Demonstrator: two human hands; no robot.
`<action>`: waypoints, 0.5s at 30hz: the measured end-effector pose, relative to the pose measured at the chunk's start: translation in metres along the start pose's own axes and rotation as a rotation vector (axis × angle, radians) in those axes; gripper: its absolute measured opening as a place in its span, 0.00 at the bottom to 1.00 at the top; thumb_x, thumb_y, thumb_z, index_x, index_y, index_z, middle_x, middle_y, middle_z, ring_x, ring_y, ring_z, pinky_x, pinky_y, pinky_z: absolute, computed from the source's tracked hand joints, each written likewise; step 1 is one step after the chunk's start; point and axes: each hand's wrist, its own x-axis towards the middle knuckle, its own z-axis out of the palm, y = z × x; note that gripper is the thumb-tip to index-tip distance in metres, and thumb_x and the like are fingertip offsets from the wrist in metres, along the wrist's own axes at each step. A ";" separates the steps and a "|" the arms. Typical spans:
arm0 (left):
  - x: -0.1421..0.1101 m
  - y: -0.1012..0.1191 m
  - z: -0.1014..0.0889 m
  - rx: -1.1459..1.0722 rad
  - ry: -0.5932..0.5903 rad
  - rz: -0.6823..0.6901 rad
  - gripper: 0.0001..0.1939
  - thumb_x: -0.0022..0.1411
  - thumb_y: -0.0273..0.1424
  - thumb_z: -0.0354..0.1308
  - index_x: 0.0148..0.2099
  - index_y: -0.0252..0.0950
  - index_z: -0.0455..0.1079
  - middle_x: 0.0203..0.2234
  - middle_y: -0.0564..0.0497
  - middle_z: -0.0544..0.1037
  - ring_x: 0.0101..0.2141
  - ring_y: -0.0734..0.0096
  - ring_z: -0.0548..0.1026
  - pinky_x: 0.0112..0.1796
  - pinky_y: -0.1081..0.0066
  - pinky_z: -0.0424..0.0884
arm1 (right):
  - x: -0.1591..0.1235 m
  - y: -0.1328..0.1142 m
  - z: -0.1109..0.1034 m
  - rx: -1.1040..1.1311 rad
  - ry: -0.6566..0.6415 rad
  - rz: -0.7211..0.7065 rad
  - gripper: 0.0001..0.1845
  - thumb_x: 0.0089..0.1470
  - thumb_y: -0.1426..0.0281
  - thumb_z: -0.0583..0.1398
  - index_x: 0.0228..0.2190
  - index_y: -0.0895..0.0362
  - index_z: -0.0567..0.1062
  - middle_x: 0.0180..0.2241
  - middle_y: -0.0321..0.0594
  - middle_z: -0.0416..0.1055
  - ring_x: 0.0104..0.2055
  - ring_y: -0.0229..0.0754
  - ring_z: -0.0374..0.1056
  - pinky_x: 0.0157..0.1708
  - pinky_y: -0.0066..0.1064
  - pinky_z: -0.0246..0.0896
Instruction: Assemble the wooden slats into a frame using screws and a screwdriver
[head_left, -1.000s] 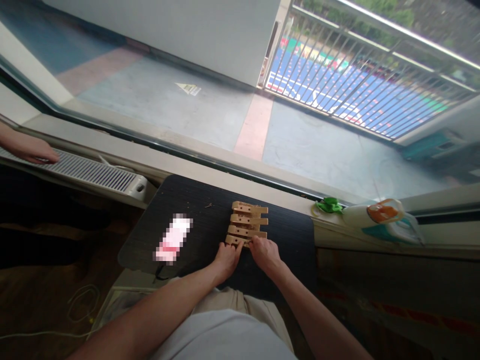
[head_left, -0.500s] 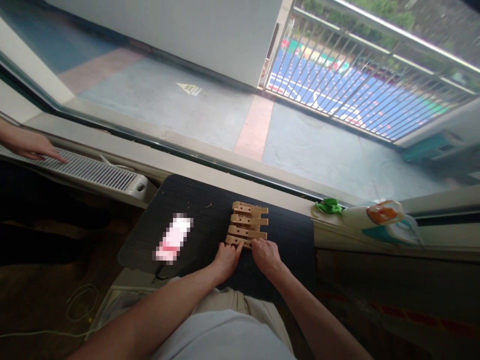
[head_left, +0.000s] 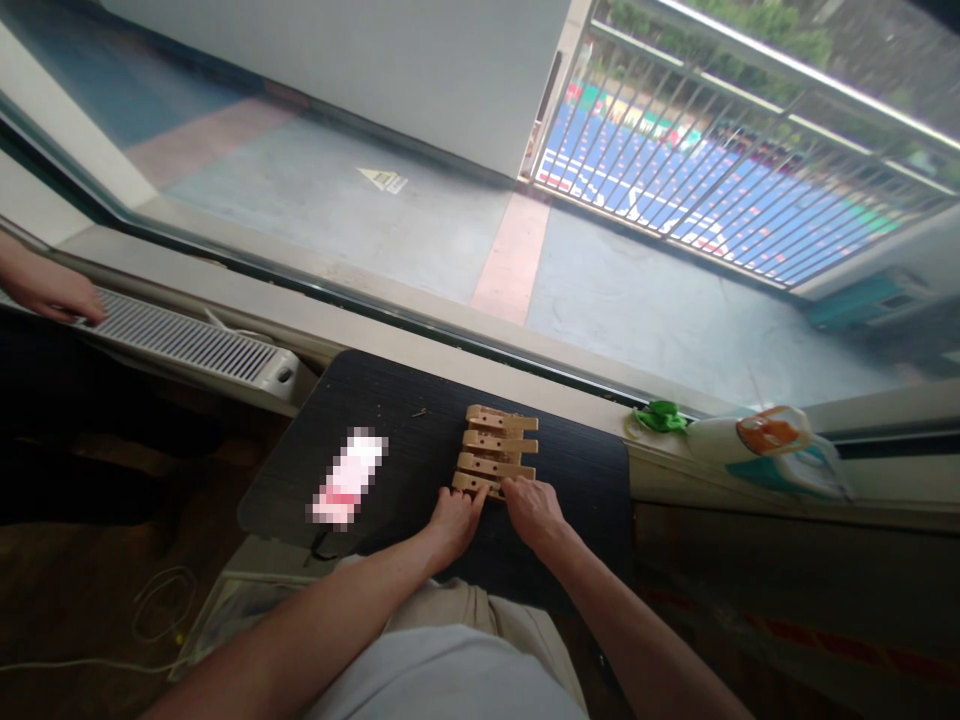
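Observation:
On a dark tabletop [head_left: 292, 480] lies a light wooden piece [head_left: 496, 441] made of several parallel slats, with small dark holes in them and rounded left ends. My left hand [head_left: 454, 522] is closed on the left part of its nearest slat, one finger pressed along the slat. The right end of that same slat is held by my right hand [head_left: 534, 505], whose fingers are curled and partly hide it. Both hands rest low at the table, close together. The undersides of the slats are hidden.
Left of the wooden piece lies a pixelated pale and red item [head_left: 349, 475]. Small chips [head_left: 420, 412] are scattered behind it. Another person's hand [head_left: 64, 285] is over a white radiator [head_left: 195, 340]. A green cloth-like item [head_left: 661, 415] and a white bottle-like container [head_left: 716, 445] stand right, by the window.
The other person's hand has drawn back leftward, and its stretched finger has curled in. My hands stay on the same slat; the view has shifted very slightly.

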 end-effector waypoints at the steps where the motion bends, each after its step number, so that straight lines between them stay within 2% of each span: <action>1: 0.000 0.000 0.000 -0.001 0.002 0.000 0.26 0.62 0.24 0.42 0.63 0.32 0.48 0.40 0.35 0.74 0.41 0.54 0.71 0.37 0.59 0.58 | 0.002 0.000 0.002 0.004 0.003 0.007 0.15 0.56 0.77 0.47 0.34 0.57 0.73 0.36 0.45 0.74 0.39 0.43 0.70 0.34 0.30 0.61; 7: 0.001 0.000 0.001 -0.001 -0.001 -0.011 0.26 0.62 0.24 0.42 0.63 0.33 0.48 0.40 0.35 0.74 0.41 0.54 0.71 0.37 0.59 0.58 | 0.011 0.000 0.013 0.045 0.010 0.082 0.14 0.56 0.74 0.48 0.34 0.58 0.73 0.35 0.46 0.75 0.39 0.44 0.70 0.35 0.31 0.61; 11: 0.001 -0.001 0.003 -0.015 0.012 -0.001 0.27 0.61 0.24 0.43 0.63 0.33 0.48 0.40 0.35 0.74 0.41 0.55 0.71 0.37 0.60 0.58 | 0.007 0.000 0.009 0.041 0.010 0.082 0.12 0.55 0.71 0.51 0.34 0.59 0.73 0.35 0.46 0.75 0.38 0.45 0.71 0.35 0.32 0.62; 15: 0.000 -0.001 0.003 -0.009 0.023 -0.002 0.27 0.61 0.23 0.43 0.63 0.32 0.48 0.39 0.35 0.74 0.41 0.55 0.71 0.37 0.59 0.57 | 0.003 0.002 0.001 0.013 0.019 0.023 0.12 0.53 0.74 0.51 0.36 0.57 0.72 0.34 0.44 0.75 0.38 0.45 0.71 0.35 0.33 0.62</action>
